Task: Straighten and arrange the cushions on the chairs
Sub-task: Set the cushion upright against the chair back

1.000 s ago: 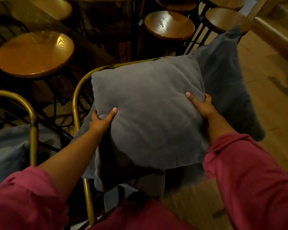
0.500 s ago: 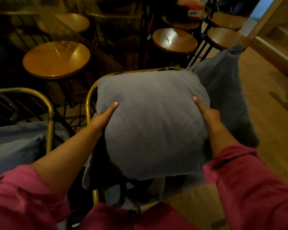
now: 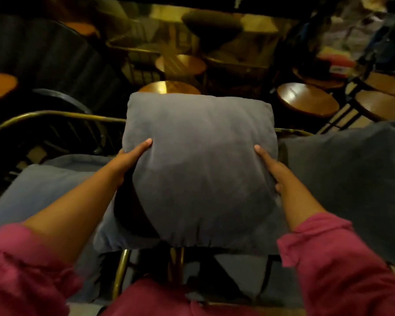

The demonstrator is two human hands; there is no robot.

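Note:
A square grey cushion stands upright in the middle of the view, held from both sides. My left hand grips its left edge, thumb on the front face. On the right edge sits my right hand, thumb also on the front. The cushion is above a brass-framed chair, whose curved back rail runs behind it. A second grey cushion leans at the right. A third grey cushion lies at the left, partly under my left arm.
Several round wooden stools on black metal legs crowd the space behind the chairs. A dark padded chair back stands at the far left. Brass chair legs show below the held cushion.
The view has swung left and up. The cushion in my hands now sits higher and more upright, centred over the chair rail; the right cushion has slid toward the frame's right edge.

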